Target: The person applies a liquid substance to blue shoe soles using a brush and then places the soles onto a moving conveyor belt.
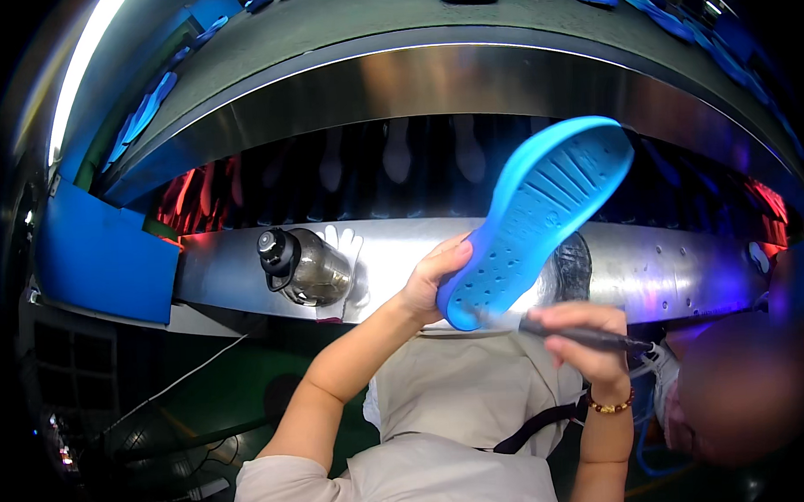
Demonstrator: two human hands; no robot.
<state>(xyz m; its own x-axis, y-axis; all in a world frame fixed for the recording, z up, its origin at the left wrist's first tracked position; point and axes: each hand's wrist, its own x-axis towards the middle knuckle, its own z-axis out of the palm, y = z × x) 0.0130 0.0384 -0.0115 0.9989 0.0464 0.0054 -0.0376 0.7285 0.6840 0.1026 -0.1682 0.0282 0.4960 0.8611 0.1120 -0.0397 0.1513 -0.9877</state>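
Observation:
A bright blue shoe sole (508, 238) is tilted up in front of me, its ribbed and dimpled face in view. My left hand (440, 274) grips it by the narrow lower end, thumb along the edge. Close to that same end, my right hand (586, 333) is closed around a dark pen-shaped tool (591, 335). The tool's tip is blurred near the sole, so I cannot tell whether it touches. A pale cord or hose seems to run from its back end.
A metal ledge (642, 278) carries a dark see-through bottle (318, 267), a white glove (344, 244) and a black object (573, 267) partly behind the sole. Beyond it, a grey conveyor belt (351, 49) bears several blue soles. Another person (734, 390) is close on my right.

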